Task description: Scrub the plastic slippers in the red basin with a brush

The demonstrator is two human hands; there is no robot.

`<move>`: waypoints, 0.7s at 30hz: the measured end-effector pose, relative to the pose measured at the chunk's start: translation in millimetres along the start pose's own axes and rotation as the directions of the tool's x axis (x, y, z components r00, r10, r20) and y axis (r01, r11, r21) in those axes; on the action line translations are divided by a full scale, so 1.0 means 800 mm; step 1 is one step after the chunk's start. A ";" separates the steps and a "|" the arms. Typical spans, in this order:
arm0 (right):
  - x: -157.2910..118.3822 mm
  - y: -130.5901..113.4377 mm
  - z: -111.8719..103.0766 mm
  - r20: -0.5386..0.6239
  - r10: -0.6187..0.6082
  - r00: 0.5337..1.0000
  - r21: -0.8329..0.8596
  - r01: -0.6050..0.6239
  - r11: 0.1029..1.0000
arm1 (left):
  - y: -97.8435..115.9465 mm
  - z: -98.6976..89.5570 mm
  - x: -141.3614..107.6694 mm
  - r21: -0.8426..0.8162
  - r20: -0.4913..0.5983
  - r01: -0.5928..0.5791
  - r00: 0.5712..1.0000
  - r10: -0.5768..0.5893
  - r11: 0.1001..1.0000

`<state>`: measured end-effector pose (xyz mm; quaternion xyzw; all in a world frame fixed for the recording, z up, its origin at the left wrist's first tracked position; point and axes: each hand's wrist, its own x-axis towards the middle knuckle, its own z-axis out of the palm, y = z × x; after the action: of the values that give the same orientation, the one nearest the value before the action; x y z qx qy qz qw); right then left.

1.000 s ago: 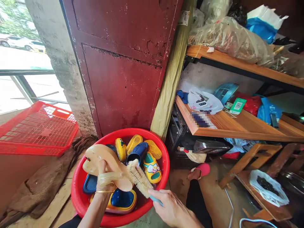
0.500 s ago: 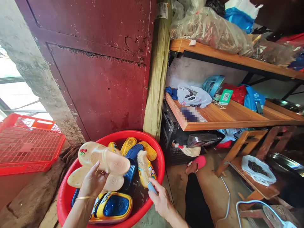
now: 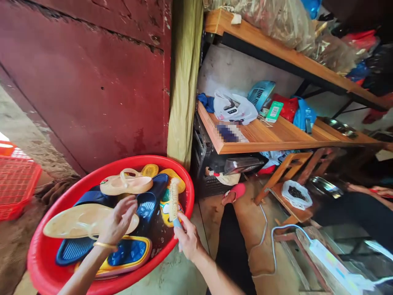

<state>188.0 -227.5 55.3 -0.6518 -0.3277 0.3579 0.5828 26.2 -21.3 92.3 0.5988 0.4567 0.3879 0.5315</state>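
My right hand (image 3: 188, 237) grips the grey-blue handle of a scrubbing brush (image 3: 173, 198), its pale bristles over a yellow slipper (image 3: 166, 213) at the basin's right side. My left hand (image 3: 119, 219) hovers over the red basin (image 3: 38, 260), fingers loosely apart and nothing in them. Just behind those fingers a beige thong sandal (image 3: 125, 184) rests on the pile. Another beige sandal (image 3: 73, 219) lies upside down beside my left wrist and partly behind it. Blue slippers (image 3: 149, 205) and a yellow-and-blue slipper (image 3: 132, 252) lie around them; dark water shows between.
A red plastic crate (image 3: 18, 186) stands at the left, by a maroon door (image 3: 92, 94). Wooden shelves (image 3: 270, 139) at the right hold bags and a blue fan (image 3: 260, 94). Chairs (image 3: 285, 180), a white power strip (image 3: 334, 266) with its cable, and another person's arm (image 3: 368, 192) are at the right.
My left hand has let go of the beige sandal, which now rests in the basin. The view has swung right. My right hand still holds the brush, now more upright.
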 end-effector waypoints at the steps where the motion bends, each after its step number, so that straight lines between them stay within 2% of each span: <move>1: 0.002 -0.001 0.000 0.008 0.036 0.999 0.052 -0.037 0.998 | -0.008 -0.002 -0.010 0.092 0.111 0.002 0.994 -0.013 0.996; 3: 0.004 -0.002 -0.001 0.018 0.066 0.998 0.121 -0.067 0.990 | -0.023 -0.004 -0.024 0.217 0.190 0.027 0.979 -0.069 0.976; 6: 0.003 -0.005 -0.003 0.006 0.065 0.998 0.171 -0.065 0.983 | -0.042 -0.002 -0.031 0.252 0.150 0.105 0.978 -0.146 0.962; 8: 0.000 -0.006 -0.003 -0.009 0.067 0.998 0.190 -0.064 0.980 | -0.051 0.003 -0.033 0.234 0.131 0.122 0.979 -0.155 0.965; 10: -0.002 -0.006 -0.003 -0.018 0.061 0.998 0.184 -0.057 0.981 | -0.055 0.009 -0.036 0.269 0.147 0.040 0.986 -0.082 0.962; 12: -0.003 -0.006 -0.002 -0.022 0.056 0.998 0.168 -0.051 0.984 | -0.053 0.012 -0.039 0.344 0.185 -0.141 0.979 0.080 0.928; 14: -0.002 -0.006 -0.002 -0.022 0.060 0.998 0.163 -0.055 0.985 | -0.047 0.007 -0.041 0.422 0.258 -0.329 0.937 0.236 0.845; 16: -0.002 -0.005 -0.001 -0.012 0.067 0.998 0.169 -0.064 0.984 | -0.040 -0.009 -0.042 0.525 0.358 -0.441 0.890 0.281 0.728; 17: -0.001 -0.004 -0.001 -0.003 0.069 0.998 0.171 -0.068 0.983 | -0.038 -0.021 -0.043 0.593 0.408 -0.464 0.878 0.250 0.658; 18: -0.001 -0.004 -0.001 0.001 0.072 0.997 0.175 -0.071 0.982 | -0.040 -0.034 -0.044 0.680 0.427 -0.455 0.883 0.194 0.574; 20: 0.000 -0.002 0.000 0.003 0.077 0.997 0.186 -0.076 0.980 | -0.051 -0.060 -0.044 0.824 0.411 -0.411 0.907 0.090 0.390; 21: 0.001 -0.002 0.000 0.002 0.078 0.997 0.192 -0.077 0.978 | -0.061 -0.070 -0.043 0.865 0.381 -0.366 0.924 0.027 0.343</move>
<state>188.7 -226.7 56.8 -0.6059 -0.2645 0.4084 0.6294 -43.0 -38.0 52.0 0.8944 0.4313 0.0307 0.1147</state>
